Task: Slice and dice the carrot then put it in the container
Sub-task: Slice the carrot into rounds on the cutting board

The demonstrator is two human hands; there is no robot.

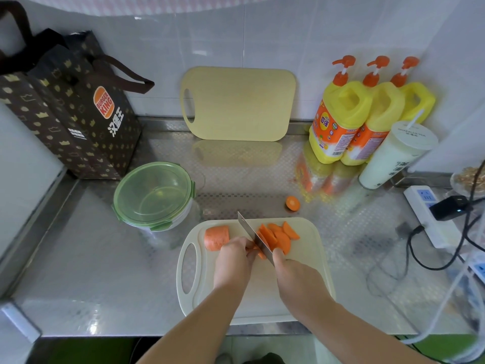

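A white cutting board lies on the steel counter in front of me. A thick carrot chunk rests at its far left. Several carrot slices lie fanned at its far right. My right hand grips the handle of a knife, whose blade points away and stands between the two hands. My left hand holds down a small carrot piece against the blade, fingers curled over it. A round clear container with a green rim stands left of the board.
A carrot end lies on the counter beyond the board. A second cutting board leans on the wall. A paper bag stands at back left; three yellow detergent bottles, a cup and a power strip with cables fill the right.
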